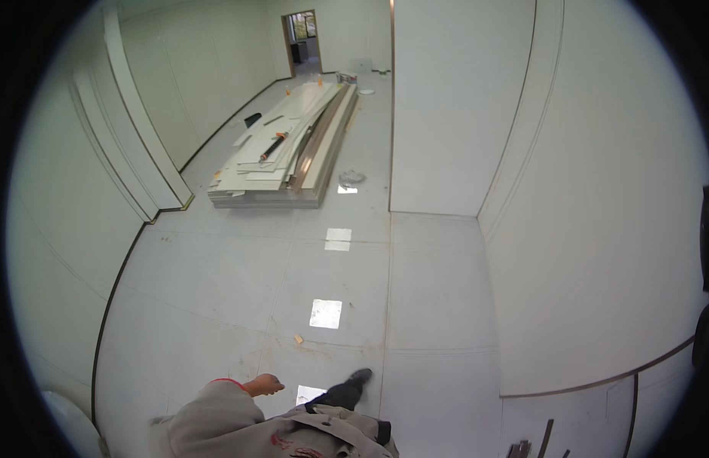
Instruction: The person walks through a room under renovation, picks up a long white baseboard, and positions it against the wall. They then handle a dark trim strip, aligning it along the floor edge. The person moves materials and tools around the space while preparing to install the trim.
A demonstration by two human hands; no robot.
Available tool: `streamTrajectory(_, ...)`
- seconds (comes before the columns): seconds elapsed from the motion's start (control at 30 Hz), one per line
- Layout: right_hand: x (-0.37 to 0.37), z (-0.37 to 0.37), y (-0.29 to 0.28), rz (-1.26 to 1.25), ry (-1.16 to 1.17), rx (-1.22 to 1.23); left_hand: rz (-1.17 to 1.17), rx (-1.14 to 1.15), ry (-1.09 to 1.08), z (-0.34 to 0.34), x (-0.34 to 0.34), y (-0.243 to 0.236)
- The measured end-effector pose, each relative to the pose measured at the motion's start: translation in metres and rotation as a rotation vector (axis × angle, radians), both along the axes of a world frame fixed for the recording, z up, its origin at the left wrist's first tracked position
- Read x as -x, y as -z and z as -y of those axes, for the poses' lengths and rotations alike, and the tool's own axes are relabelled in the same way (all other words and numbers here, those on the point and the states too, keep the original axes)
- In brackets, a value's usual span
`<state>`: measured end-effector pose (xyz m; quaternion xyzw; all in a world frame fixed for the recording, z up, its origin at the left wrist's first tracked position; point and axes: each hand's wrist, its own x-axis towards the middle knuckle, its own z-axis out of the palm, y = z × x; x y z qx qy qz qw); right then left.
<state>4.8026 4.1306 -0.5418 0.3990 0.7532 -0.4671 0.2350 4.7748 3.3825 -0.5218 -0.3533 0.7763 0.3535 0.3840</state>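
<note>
The person's left hand (pixel 264 385) is hanging empty over the glossy pale tiled floor (pixel 240 290), its fingers loosely curled together and pinching nothing, near the floor's lower edge. The right hand is out of view. A small tan scrap (pixel 299 338) is lying on the tiles just ahead of the hand. A stack of long white and brown panels (pixel 282 156) is resting well apart, toward the far doorway (pixel 302 38).

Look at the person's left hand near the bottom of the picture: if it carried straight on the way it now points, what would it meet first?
The left hand points right, slightly forward, empty, over the glossy tiled floor. The first thing in that line looks to be the person's own dark shoe, stepping ahead. Depth is unclear, so the hand may pass above it.
</note>
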Motion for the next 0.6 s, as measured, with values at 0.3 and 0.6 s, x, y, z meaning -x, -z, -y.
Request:
streamTrajectory(0.3, 0.189, 0.194, 0.008, -0.075, -0.033, 0.231, -0.136, -0.263, -0.479, 0.074, -0.029, -0.01)
streamTrajectory(0.6, 0.366, 0.472, -0.063, -0.138, -0.474, 0.218, -0.176, -0.176, -0.663, 0.285, 0.047, -0.039)
